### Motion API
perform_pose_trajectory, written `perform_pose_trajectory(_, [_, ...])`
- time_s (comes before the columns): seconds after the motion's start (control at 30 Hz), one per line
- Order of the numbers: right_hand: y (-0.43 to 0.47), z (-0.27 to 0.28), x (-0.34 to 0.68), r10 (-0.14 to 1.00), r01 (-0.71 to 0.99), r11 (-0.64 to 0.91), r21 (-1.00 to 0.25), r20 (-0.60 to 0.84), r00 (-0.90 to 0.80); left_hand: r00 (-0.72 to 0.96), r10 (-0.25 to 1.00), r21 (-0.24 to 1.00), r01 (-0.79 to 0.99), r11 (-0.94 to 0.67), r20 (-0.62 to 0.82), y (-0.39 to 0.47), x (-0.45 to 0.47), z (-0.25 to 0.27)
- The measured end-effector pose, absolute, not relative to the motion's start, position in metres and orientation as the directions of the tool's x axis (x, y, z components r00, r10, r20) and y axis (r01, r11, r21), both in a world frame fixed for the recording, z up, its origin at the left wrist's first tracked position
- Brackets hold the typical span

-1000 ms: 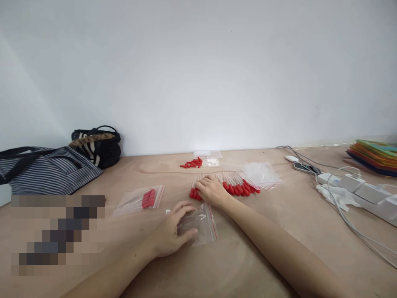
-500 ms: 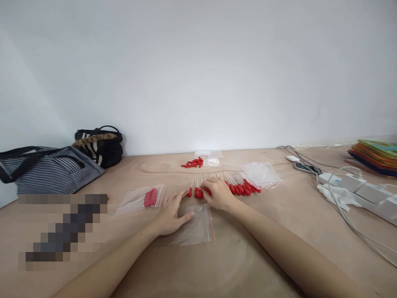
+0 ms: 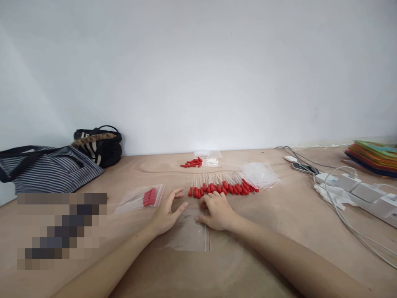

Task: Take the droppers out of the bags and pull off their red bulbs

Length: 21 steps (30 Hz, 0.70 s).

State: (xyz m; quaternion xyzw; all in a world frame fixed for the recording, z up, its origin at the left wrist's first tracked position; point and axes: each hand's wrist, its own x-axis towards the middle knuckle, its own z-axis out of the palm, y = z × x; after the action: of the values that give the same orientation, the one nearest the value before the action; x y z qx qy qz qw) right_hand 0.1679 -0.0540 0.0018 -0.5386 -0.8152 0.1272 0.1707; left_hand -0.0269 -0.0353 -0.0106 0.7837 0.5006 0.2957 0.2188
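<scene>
Head view: nearest, a flat clear plastic zip bag with a red closing line (image 3: pixel 187 240) lies on the tan tabletop (image 3: pixel 145 273), just on the near side of a fanned row of thin white sticks with bulbous red ends (image 3: pixel 225 185). Between bag and row come the two bare hands. The left hand (image 3: pixel 167 213), by the row's left end, has fingers and thumb wide apart, with nothing seen in them. The right hand (image 3: pixel 218 211), close in front of the row's middle, is loosely curled, a gap between thumb and forefinger, nothing seen in it; whether its fingers touch the red ends I cannot tell. Left of the row lies a clear bag holding red-ended sticks (image 3: pixel 149 197); well to its right, a white power strip (image 3: pixel 367 203). Some clear plastic bags (image 3: pixel 260 174) overlap the row's right end. Beyond the row lie a heap of small red tubes (image 3: pixel 192 163) and some loose white sticks (image 3: pixel 212 162)
</scene>
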Motion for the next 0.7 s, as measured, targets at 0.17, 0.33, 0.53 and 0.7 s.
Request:
perform_pose_trajectory(0.17, [-0.059, 0.0, 0.168, 0.915, 0.802, 0.382, -0.46, 0.069, -0.396, 0.286, 0.912, 0.647, 0.643, -0.41, 0.294, -0.038, -0.025, -0.009])
perform_pose_trajectory(0.33, [-0.068, 0.001, 0.175, 0.889, 0.7, 0.435, -0.566, 0.15, -0.432, 0.177, 0.936, 0.731, 0.586, -0.349, 0.304, -0.034, -0.029, -0.01])
perform_pose_trajectory(0.53, [-0.05, 0.017, 0.254, 0.913, 0.415, 0.408, -0.813, 0.361, -0.19, 0.145, 0.955, 0.789, 0.539, -0.294, 0.257, -0.032, -0.03, -0.012])
perform_pose_trajectory(0.7, [-0.023, 0.015, 0.346, 0.855, 0.559, -0.25, -0.79, 0.09, 0.51, 0.182, 0.95, 0.766, 0.562, -0.312, 0.253, -0.033, -0.028, -0.011])
